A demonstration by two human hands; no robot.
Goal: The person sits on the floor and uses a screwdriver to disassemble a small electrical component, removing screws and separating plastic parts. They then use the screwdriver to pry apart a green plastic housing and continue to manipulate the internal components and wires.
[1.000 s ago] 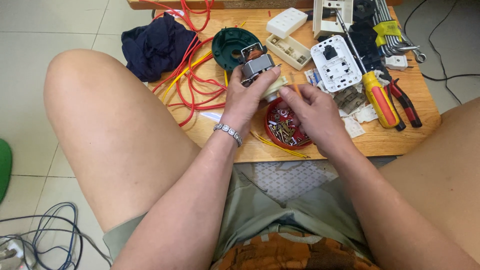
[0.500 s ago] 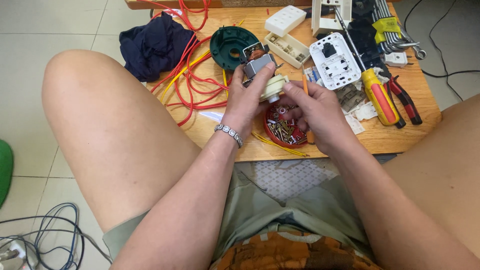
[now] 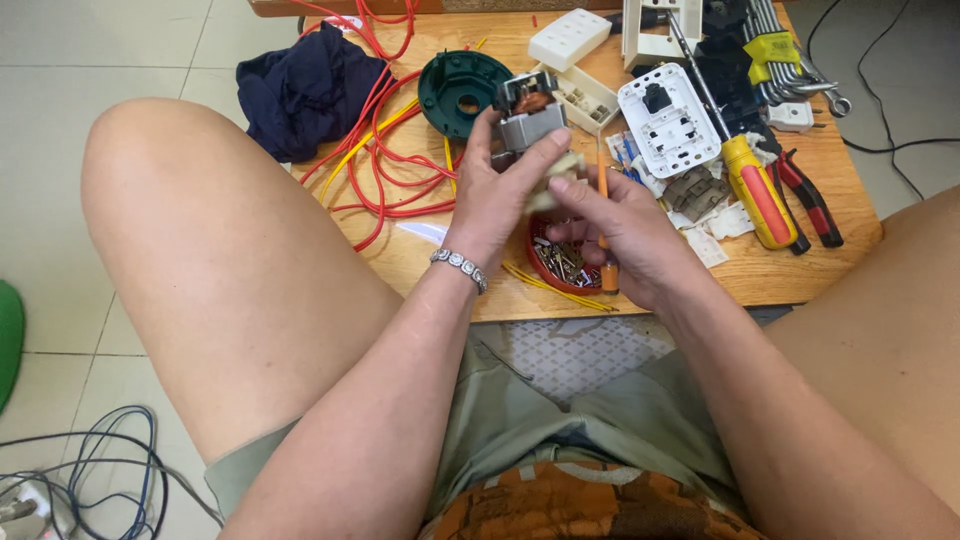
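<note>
My left hand (image 3: pixel 500 195) grips a small electric motor (image 3: pixel 528 115) with a grey metal core and copper windings, held upright above the wooden table (image 3: pixel 790 275). My right hand (image 3: pixel 620 230) holds a thin orange screwdriver (image 3: pixel 603 215) and touches a pale plastic part (image 3: pixel 560 175) at the motor's base. Under both hands sits a red dish of screws (image 3: pixel 562 265).
Red and yellow wires (image 3: pixel 385 165), a dark green round housing (image 3: pixel 462 92), a navy cloth (image 3: pixel 300 90), white socket parts (image 3: pixel 670 118), a big yellow screwdriver (image 3: pixel 755 195), red pliers (image 3: pixel 810 200) and hex keys (image 3: pixel 785 55) lie on the table. My bare knees flank it. Cables (image 3: pixel 90 470) lie on the floor.
Both hands have lifted the motor slightly and turned it more upright. The right hand has shifted closer against the motor's base.
</note>
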